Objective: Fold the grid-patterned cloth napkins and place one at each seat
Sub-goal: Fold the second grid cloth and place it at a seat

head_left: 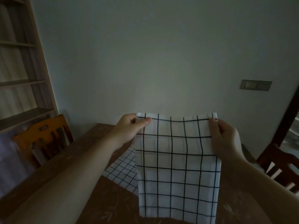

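A white napkin with a black grid hangs upright in the air in front of me, above the table. My left hand pinches its top left corner and my right hand pinches its top right corner and edge. The cloth looks doubled over, with a fold along the top. A second grid-patterned napkin lies flat on the brown table behind the held one, partly hidden by it.
An orange wooden chair stands at the table's left side, a dark wooden chair at the right. A wooden shelf unit fills the left wall. The back wall carries a switch plate.
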`<state>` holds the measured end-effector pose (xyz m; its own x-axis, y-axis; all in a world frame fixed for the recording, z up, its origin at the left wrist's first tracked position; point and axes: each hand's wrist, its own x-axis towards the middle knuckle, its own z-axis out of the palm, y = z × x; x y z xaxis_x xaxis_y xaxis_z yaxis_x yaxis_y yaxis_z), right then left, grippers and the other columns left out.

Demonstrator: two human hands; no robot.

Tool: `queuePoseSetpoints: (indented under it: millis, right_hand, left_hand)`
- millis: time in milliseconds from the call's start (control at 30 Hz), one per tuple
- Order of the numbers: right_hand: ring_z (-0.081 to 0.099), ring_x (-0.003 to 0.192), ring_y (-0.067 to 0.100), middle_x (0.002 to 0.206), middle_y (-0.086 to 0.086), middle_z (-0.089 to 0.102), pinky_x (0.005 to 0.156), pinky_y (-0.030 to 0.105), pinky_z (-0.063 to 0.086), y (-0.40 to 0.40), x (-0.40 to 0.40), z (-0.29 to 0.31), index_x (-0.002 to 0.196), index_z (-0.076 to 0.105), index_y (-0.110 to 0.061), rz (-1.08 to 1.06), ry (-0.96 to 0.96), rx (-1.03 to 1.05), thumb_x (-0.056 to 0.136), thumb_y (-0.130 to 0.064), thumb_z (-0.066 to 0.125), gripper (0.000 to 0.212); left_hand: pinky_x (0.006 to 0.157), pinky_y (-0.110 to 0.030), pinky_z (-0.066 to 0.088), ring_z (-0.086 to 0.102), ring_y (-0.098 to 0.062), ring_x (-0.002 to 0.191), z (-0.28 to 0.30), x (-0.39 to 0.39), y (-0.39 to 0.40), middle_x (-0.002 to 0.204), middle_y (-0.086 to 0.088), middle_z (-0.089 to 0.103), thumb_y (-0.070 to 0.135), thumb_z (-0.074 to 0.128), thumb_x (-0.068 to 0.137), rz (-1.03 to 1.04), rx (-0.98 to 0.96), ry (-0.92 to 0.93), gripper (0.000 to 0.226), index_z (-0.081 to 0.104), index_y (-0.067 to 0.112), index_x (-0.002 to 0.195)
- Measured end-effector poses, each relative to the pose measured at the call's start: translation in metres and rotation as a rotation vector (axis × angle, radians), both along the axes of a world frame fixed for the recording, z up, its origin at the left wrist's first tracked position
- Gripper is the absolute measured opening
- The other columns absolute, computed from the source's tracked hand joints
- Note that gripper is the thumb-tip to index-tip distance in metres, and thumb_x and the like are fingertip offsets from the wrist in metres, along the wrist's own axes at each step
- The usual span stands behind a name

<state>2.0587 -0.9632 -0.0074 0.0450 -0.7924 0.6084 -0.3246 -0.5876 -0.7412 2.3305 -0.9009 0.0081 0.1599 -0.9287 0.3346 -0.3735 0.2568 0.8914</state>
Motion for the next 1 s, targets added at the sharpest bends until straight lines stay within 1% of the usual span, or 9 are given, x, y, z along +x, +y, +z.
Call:
queuePoseSetpoints:
  millis: [67,167,233,300,433,533,700,833,1000]
  right_hand:
    - [0.032,0.039,0.005,0.047,-0.009,0.036,0.036,0.012,0.024,0.004,0.005,0.004,0.061,0.042,-0.015,0.058,0.041,-0.04,0.1,-0.028,0.045,0.041]
    - [0.033,0.04,0.004,0.044,-0.012,0.039,0.037,0.014,0.025,0.01,0.022,0.009,0.06,0.042,-0.017,0.112,0.078,-0.072,0.1,-0.027,0.046,0.041]
    - [0.033,0.041,0.004,0.045,-0.01,0.038,0.039,0.016,0.025,0.012,0.036,0.013,0.059,0.043,-0.018,0.131,0.137,-0.112,0.099,-0.027,0.047,0.042]
    - [0.033,0.041,0.005,0.047,-0.009,0.037,0.04,0.016,0.025,0.014,0.047,0.015,0.059,0.043,-0.017,0.141,0.197,-0.143,0.099,-0.026,0.049,0.042]
    - [0.031,0.044,0.005,0.049,-0.007,0.035,0.042,0.018,0.023,0.017,0.053,0.016,0.059,0.042,-0.011,0.101,0.178,-0.167,0.098,-0.031,0.049,0.045]
    - [0.03,0.042,0.006,0.045,-0.007,0.035,0.04,0.015,0.022,0.022,0.046,0.006,0.055,0.037,-0.016,0.06,0.177,-0.151,0.097,-0.034,0.051,0.047]
    - [0.033,0.036,0.008,0.043,-0.007,0.04,0.038,0.015,0.023,0.025,0.024,-0.015,0.053,0.038,-0.021,-0.005,0.251,-0.147,0.095,-0.045,0.043,0.048]
    - [0.033,0.036,0.007,0.042,-0.006,0.039,0.038,0.017,0.024,0.025,0.006,-0.016,0.055,0.04,-0.022,0.004,0.237,-0.164,0.095,-0.045,0.041,0.047]
    - [0.033,0.038,0.009,0.041,-0.009,0.033,0.039,0.018,0.022,0.032,-0.027,-0.034,0.052,0.035,-0.027,-0.046,0.25,-0.149,0.095,-0.044,0.037,0.046]
  left_hand:
    - [0.079,-0.022,0.045,0.063,-0.008,0.086,0.022,0.01,0.007,0.092,0.004,0.068,0.044,0.067,0.077,-0.184,0.119,-0.017,0.032,0.069,0.018,0.096]
    - [0.094,-0.021,0.043,0.06,-0.002,0.108,0.052,0.01,0.003,0.115,0.012,0.068,0.058,0.064,0.077,-0.286,0.218,-0.334,0.046,0.069,0.027,0.111]
    - [0.096,-0.024,0.045,0.062,0.0,0.104,0.063,-0.006,-0.005,0.11,0.017,0.07,0.077,0.063,0.066,-0.251,0.211,-0.509,0.06,0.071,0.033,0.106]
    - [0.089,-0.022,0.047,0.063,0.005,0.089,0.066,-0.021,-0.014,0.101,0.013,0.073,0.078,0.062,0.064,-0.243,0.159,-0.582,0.06,0.072,0.031,0.099]
    - [0.065,-0.018,0.042,0.054,0.005,0.059,0.058,-0.035,-0.025,0.066,0.013,0.067,0.041,0.07,0.086,-0.243,0.015,-0.517,0.02,0.074,0.023,0.08]
    - [0.053,-0.009,0.032,0.047,0.006,0.046,0.055,-0.04,-0.026,0.045,0.022,0.052,0.033,0.067,0.09,-0.187,-0.063,-0.484,0.026,0.063,0.026,0.065]
    - [0.048,-0.02,0.025,0.028,-0.006,0.045,0.056,-0.047,-0.03,0.047,0.01,0.029,0.029,0.063,0.093,-0.089,-0.205,-0.445,0.047,0.04,0.016,0.054]
    - [0.047,-0.021,0.025,0.03,-0.005,0.045,0.06,-0.059,-0.027,0.046,0.009,0.033,0.031,0.059,0.095,0.012,-0.351,-0.46,0.039,0.053,0.007,0.065]
    - [0.048,-0.023,0.026,0.032,-0.006,0.044,0.067,-0.079,-0.024,0.044,0.01,0.04,0.032,0.059,0.095,0.063,-0.44,-0.52,0.031,0.057,0.023,0.065]
